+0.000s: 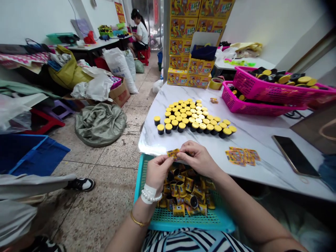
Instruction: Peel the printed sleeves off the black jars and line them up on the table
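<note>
Pinched between the fingertips of both hands is a small yellow printed label (pixel 173 153), held above the front edge of the table. My left hand (pixel 156 171) grips its left end, and my right hand (pixel 195 157) has its right end. Below them, a teal basket (pixel 189 221) holds several small black tubs wrapped in yellow printed labels (pixel 181 189). Beyond my hands, several black tubs with yellow lids (pixel 182 126) stand upright in a cluster. Flat printed labels (pixel 243 155) lie in a loose pile to the right of my right forearm.
A phone (pixel 295 155) lies on the white table (pixel 267 140) at right. Stacked pink baskets (pixel 265 91) with lidded tubs stand behind it. Yellow cartons (pixel 181 45) and a tape roll (pixel 215 83) are at the back. A blue bin (pixel 28 152) and a person's shoe (pixel 82 184) are at left.
</note>
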A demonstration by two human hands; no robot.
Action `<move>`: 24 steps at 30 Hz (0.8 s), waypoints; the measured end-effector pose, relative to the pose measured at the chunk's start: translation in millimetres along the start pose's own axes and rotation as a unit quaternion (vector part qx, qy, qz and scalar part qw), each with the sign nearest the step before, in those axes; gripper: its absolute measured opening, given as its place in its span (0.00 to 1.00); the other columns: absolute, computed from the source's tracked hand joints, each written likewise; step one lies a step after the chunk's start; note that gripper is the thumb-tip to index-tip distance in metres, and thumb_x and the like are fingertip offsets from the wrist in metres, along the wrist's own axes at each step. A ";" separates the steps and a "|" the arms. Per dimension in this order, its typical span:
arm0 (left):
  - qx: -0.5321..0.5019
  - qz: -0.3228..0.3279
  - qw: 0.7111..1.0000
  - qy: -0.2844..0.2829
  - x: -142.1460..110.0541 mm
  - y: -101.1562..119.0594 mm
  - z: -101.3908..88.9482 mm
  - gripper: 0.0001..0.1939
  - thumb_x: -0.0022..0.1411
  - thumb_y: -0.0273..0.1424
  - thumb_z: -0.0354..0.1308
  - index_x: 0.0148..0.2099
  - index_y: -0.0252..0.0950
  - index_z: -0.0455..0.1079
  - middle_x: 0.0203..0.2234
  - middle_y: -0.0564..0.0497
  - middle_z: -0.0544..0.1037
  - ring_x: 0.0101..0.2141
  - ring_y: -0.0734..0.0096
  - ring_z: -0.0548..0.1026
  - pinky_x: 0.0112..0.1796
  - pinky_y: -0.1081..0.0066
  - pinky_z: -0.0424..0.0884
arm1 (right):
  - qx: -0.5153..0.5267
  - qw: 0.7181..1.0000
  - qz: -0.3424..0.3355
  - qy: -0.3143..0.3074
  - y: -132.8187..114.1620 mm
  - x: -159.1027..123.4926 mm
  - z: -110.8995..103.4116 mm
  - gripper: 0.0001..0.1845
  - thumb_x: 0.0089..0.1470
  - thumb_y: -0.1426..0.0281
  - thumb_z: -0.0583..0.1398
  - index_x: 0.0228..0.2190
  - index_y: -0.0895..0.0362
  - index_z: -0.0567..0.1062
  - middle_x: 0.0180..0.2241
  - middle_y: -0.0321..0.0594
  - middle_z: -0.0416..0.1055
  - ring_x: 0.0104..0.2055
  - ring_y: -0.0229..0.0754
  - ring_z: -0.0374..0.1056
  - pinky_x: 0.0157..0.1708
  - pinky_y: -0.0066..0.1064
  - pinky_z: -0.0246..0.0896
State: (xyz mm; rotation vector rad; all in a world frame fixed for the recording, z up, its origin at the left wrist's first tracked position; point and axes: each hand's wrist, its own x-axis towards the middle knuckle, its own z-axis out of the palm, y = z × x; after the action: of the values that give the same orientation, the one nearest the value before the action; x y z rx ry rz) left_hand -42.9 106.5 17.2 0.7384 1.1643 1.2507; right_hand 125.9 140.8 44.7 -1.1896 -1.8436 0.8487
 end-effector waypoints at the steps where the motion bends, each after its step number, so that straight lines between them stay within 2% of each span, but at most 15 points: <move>1: 0.006 0.019 1.000 -0.002 0.3 -0.7 -0.2 0.11 0.48 0.35 0.71 0.29 0.33 0.80 0.25 0.50 0.79 0.28 0.73 0.73 0.30 0.74 0.69 | -0.019 1.000 -0.006 0.009 -0.3 -0.8 1.4 0.05 0.55 0.67 0.65 0.30 0.54 0.81 0.32 0.39 0.73 0.35 0.40 0.71 0.38 0.34 0.67; 3: 0.028 0.050 0.998 0.010 0.7 0.4 -2.0 0.11 0.47 0.35 0.72 0.31 0.33 0.81 0.29 0.48 0.80 0.31 0.71 0.75 0.32 0.73 0.70 | -0.047 0.999 -0.015 0.021 -1.0 -2.2 3.8 0.05 0.55 0.69 0.65 0.28 0.54 0.81 0.31 0.38 0.72 0.34 0.39 0.70 0.36 0.33 0.66; 5: 0.040 0.043 0.998 0.027 0.4 4.5 -4.4 0.12 0.47 0.36 0.72 0.31 0.33 0.80 0.23 0.50 0.78 0.24 0.75 0.72 0.25 0.76 0.66 | -0.056 0.998 -0.017 0.024 -2.2 -3.5 6.2 0.06 0.55 0.69 0.65 0.27 0.54 0.81 0.30 0.37 0.72 0.34 0.39 0.70 0.35 0.32 0.65; 7: 0.016 -0.004 0.999 0.029 -0.2 9.5 -6.0 0.14 0.47 0.37 0.72 0.32 0.32 0.79 0.15 0.55 0.72 0.17 0.81 0.64 0.17 0.79 0.57 | -0.060 0.998 -0.017 0.031 -3.5 -4.9 9.1 0.09 0.56 0.67 0.65 0.25 0.54 0.80 0.29 0.37 0.71 0.33 0.38 0.69 0.35 0.31 0.64; 9: -0.028 -0.057 0.998 0.019 -0.7 12.6 -6.4 0.16 0.46 0.38 0.72 0.32 0.32 0.77 0.11 0.59 0.66 0.12 0.84 0.58 0.14 0.80 0.48 | -0.063 0.997 -0.015 0.039 -3.6 -6.3 12.3 0.11 0.58 0.66 0.63 0.25 0.55 0.80 0.29 0.38 0.71 0.33 0.38 0.69 0.35 0.32 0.64; 11: -0.068 -0.099 0.993 0.004 -1.3 12.5 -5.8 0.16 0.46 0.39 0.72 0.32 0.32 0.75 0.11 0.60 0.66 0.11 0.85 0.57 0.13 0.81 0.44 | -0.055 0.998 -0.014 0.035 -2.1 -8.3 14.4 0.11 0.59 0.66 0.62 0.26 0.55 0.81 0.29 0.38 0.71 0.33 0.39 0.69 0.35 0.32 0.64; 13: -0.090 -0.126 0.988 -0.012 -1.9 10.1 -5.2 0.16 0.45 0.36 0.73 0.32 0.32 0.74 0.15 0.57 0.71 0.12 0.86 0.59 0.12 0.82 0.45 | -0.033 0.999 -0.012 0.018 0.7 -11.3 13.8 0.10 0.60 0.68 0.60 0.30 0.55 0.82 0.32 0.40 0.71 0.36 0.39 0.70 0.38 0.33 0.66; 16: -0.115 -0.151 0.981 -0.030 -1.8 6.1 -6.5 0.17 0.43 0.31 0.74 0.34 0.29 0.75 0.24 0.52 0.78 0.14 0.89 0.61 0.13 0.84 0.48 | 0.027 1.000 0.001 0.001 4.8 -18.4 6.7 0.12 0.60 0.71 0.57 0.41 0.53 0.81 0.40 0.42 0.72 0.42 0.41 0.71 0.43 0.36 0.68; 19: -0.161 -0.179 0.970 -0.039 0.1 4.7 -9.5 0.15 0.43 0.29 0.74 0.32 0.28 0.74 0.24 0.53 0.77 0.14 0.91 0.60 0.13 0.86 0.48 | 0.159 0.985 0.066 0.031 5.9 -27.5 -3.8 0.20 0.58 0.69 0.60 0.53 0.51 0.73 0.46 0.44 0.72 0.37 0.39 0.72 0.36 0.35 0.72; 22: -0.203 -0.205 0.955 -0.063 2.2 5.1 -10.1 0.12 0.45 0.27 0.72 0.31 0.28 0.73 0.22 0.55 0.73 0.15 0.91 0.58 0.13 0.87 0.47 | 0.281 0.951 0.116 0.054 2.9 -34.5 -10.9 0.20 0.56 0.67 0.64 0.51 0.51 0.73 0.46 0.43 0.75 0.31 0.37 0.73 0.29 0.31 0.72; 24: -0.223 -0.218 0.947 -0.081 2.6 5.1 -8.5 0.11 0.47 0.26 0.71 0.31 0.28 0.73 0.21 0.56 0.71 0.15 0.91 0.57 0.13 0.87 0.46 | 0.307 0.943 0.125 0.037 -0.4 -36.1 -12.2 0.17 0.54 0.65 0.66 0.47 0.51 0.76 0.45 0.42 0.77 0.29 0.36 0.73 0.25 0.29 0.71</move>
State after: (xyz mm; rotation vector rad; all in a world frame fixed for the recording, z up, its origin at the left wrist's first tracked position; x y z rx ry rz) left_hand -52.8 108.7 18.8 0.2203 0.8087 1.0021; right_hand 146.0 108.5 42.1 -1.0328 -1.2308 1.3763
